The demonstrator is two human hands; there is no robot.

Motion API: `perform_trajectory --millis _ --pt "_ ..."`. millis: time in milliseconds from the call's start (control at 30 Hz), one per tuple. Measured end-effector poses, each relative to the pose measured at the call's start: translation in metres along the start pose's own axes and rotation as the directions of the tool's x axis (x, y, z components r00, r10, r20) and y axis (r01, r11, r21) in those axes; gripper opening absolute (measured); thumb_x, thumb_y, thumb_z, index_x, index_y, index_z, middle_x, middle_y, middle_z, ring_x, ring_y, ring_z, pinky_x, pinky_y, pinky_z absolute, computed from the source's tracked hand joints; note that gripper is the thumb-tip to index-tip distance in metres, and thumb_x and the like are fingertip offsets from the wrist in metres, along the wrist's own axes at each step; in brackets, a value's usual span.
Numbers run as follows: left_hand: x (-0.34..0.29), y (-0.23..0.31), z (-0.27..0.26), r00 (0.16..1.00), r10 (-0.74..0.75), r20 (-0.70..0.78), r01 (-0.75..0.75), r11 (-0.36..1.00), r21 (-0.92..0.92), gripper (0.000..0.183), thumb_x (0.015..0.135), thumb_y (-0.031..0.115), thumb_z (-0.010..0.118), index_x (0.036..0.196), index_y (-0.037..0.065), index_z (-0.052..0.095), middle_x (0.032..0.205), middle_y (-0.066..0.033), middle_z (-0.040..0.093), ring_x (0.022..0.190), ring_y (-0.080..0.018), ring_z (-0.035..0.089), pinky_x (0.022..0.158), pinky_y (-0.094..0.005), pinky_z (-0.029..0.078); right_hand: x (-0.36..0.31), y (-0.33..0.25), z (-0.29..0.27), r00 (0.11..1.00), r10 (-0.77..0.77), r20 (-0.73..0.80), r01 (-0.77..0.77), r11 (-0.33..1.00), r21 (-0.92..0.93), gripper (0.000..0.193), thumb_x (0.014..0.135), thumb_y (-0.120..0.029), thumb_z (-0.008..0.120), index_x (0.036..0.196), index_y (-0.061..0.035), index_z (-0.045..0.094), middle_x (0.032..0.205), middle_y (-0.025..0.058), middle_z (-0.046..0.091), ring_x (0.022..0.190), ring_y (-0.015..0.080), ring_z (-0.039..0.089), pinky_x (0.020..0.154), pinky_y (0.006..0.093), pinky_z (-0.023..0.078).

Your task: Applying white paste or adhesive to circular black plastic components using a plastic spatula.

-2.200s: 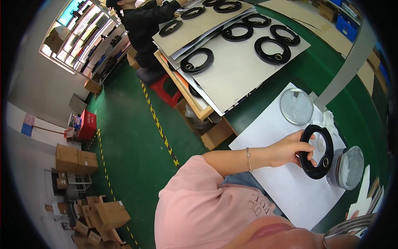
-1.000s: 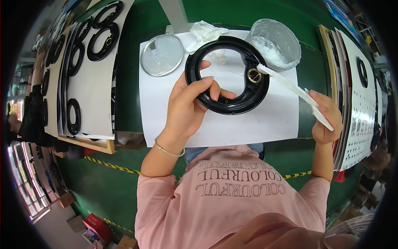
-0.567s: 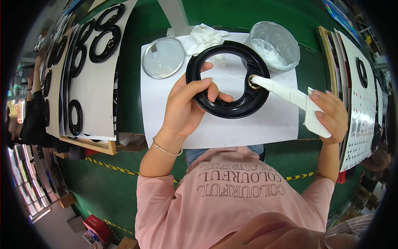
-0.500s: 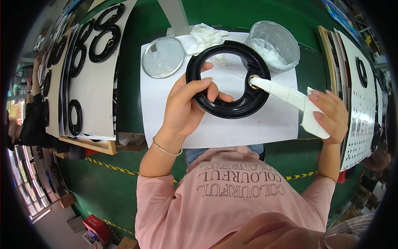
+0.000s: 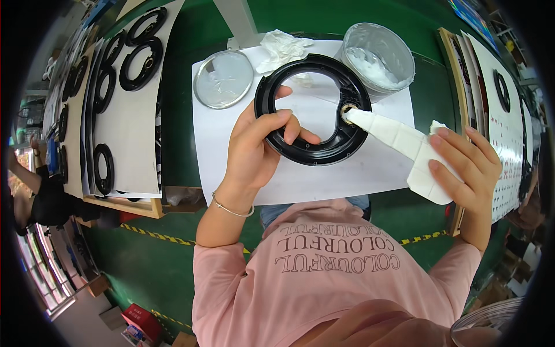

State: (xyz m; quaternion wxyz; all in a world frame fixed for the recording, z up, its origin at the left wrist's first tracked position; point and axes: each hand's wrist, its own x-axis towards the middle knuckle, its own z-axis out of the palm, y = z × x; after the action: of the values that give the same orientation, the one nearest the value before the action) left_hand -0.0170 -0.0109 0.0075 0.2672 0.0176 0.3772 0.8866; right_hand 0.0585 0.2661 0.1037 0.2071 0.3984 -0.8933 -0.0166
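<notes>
My left hand (image 5: 260, 136) is closed round the left side of a black plastic ring (image 5: 347, 139), thumb on top and fingertips through its opening. The ring is raised above a white sheet (image 5: 347, 182). On its right inner side sits a small brass-coloured bushing (image 5: 348, 107). My right hand (image 5: 465, 165) grips the wide end of a white, flat, spatula-like tool (image 5: 399, 139), which looks wrapped in paper or tape. The tool's narrow tip meets the bushing; whether it reaches inside cannot be seen.
Behind the ring are a clear tub (image 5: 404, 49) of white paste, a round lid (image 5: 224, 80) and crumpled tissue (image 5: 283, 49). A leaning board (image 5: 130, 124) with several black rings stands left, another board (image 5: 500, 136) right. A grey post (image 5: 237, 23) rises behind; someone's arm (image 5: 26, 173) shows far left.
My right hand has shifted right and slightly down, its fingers more spread over the tool. The tool's broad face has turned more into view. The ring sits slightly further left, tip still at the bushing.
</notes>
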Motion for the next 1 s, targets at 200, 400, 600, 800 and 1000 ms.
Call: perform_trajectory --millis 200,400,600,800,1000 --pt "-0.001 0.001 0.001 1.000 0.017 -0.003 -0.017 1.000 0.011 0.031 0.082 0.008 0.041 0.112 0.002 0.040 0.058 -0.0073 0.046 0.068 -0.0329 0.061 0.062 -0.0356 0.049 -0.001 0.002 -0.014 1.000 0.009 0.005 -0.009 1.000 -0.012 0.019 0.068 -0.009 0.059 0.086 -0.0118 0.052 0.092 0.0098 0.063 0.083 0.0256 0.062 0.081 0.0365 0.045" --pt "-0.002 0.003 0.000 1.000 0.017 0.004 -0.017 1.000 -0.008 0.031 0.082 0.008 0.041 0.112 0.001 0.040 0.058 -0.0076 0.046 0.067 -0.0324 0.061 0.063 -0.0365 0.050 -0.035 0.019 0.000 0.853 0.510 -0.115 -0.419 0.798 0.432 0.028 0.079 0.000 0.053 0.106 0.0047 0.048 0.092 0.0163 0.061 0.088 0.0209 0.058 0.080 0.0290 0.043" --pt "-0.004 0.005 -0.003 1.000 0.012 0.012 -0.011 0.999 -0.045 0.031 0.082 0.008 0.041 0.112 0.001 0.039 0.058 -0.0077 0.046 0.067 -0.0318 0.061 0.062 -0.0367 0.050 -0.039 0.018 0.031 0.446 0.884 0.143 -0.576 0.160 0.802 0.038 0.080 -0.011 0.060 0.112 0.0026 0.047 0.101 0.0101 0.057 0.092 0.0133 0.054 0.084 0.0256 0.039" --pt "-0.002 0.006 -0.004 0.999 -0.032 0.033 0.035 0.995 -0.091 0.031 0.082 0.008 0.041 0.112 -0.001 0.039 0.059 -0.0075 0.046 0.067 -0.0316 0.061 0.062 -0.0359 0.050 -0.037 0.014 0.031 0.809 0.587 -0.015 -0.359 0.515 0.778 0.016 0.079 -0.004 0.055 0.094 0.0010 0.052 0.094 0.0152 0.060 0.087 0.0263 0.059 0.080 0.0365 0.044" --pt "-0.001 0.007 -0.006 0.997 -0.058 0.045 0.062 0.994 -0.088 0.030 0.082 0.008 0.041 0.110 -0.002 0.041 0.059 -0.0072 0.046 0.066 -0.0313 0.061 0.061 -0.0354 0.050 -0.005 0.012 0.013 0.981 0.167 -0.104 -0.122 0.932 0.342 0.016 0.071 -0.013 0.058 0.083 -0.0037 0.053 0.086 0.0171 0.063 0.081 0.0321 0.062 0.076 0.0434 0.046"
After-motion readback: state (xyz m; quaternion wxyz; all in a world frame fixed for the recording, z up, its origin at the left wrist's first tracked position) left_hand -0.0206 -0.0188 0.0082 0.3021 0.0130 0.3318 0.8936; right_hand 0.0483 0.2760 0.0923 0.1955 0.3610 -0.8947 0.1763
